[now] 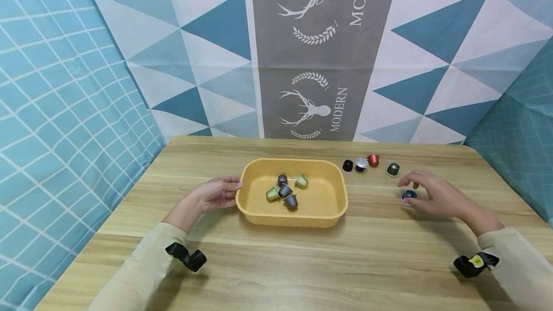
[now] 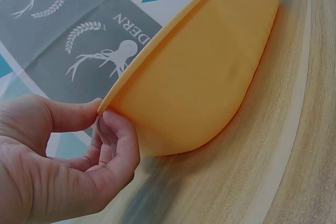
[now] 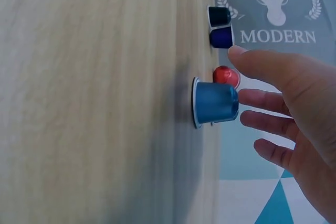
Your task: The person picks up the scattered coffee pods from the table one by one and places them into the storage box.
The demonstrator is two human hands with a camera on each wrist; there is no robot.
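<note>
Left hand: my left hand point(image 1: 218, 193) pinches the bin's left rim, thumb on top, fingers curled under the edge.
Right hand: my right hand point(image 1: 434, 193) open, thumb and fingers parted at the blue capsule; can't tell if a fingertip touches it.
Blue capsule: blue coffee capsule point(image 1: 409, 195) on the table, lid down, narrow end up, under my right fingers, well right of the bin.
Bin: yellow plastic bin point(image 1: 287, 221), flat on the table, in front of me.
In bin: five capsules grouped near the middle, two green capsules point(image 1: 302, 181) and three dark capsules point(image 1: 291, 201).
Back row, right of bin: black capsule point(image 1: 347, 165), lid down; purple capsule point(image 1: 361, 166), on its side, pale lid showing; red capsule point(image 1: 373, 160), tipped over, just beside it.
Grey capsule: dark grey capsule point(image 1: 393, 169), lid down, between the red one and my right hand.
Table: light wood-grain table point(image 1: 302, 268).
Backdrop: grey panel point(image 1: 268, 28) with white deer heads and "MODERN", triangles both sides.
Sleeves: cream sleeves point(image 1: 142, 263), black device on each wrist.
</note>
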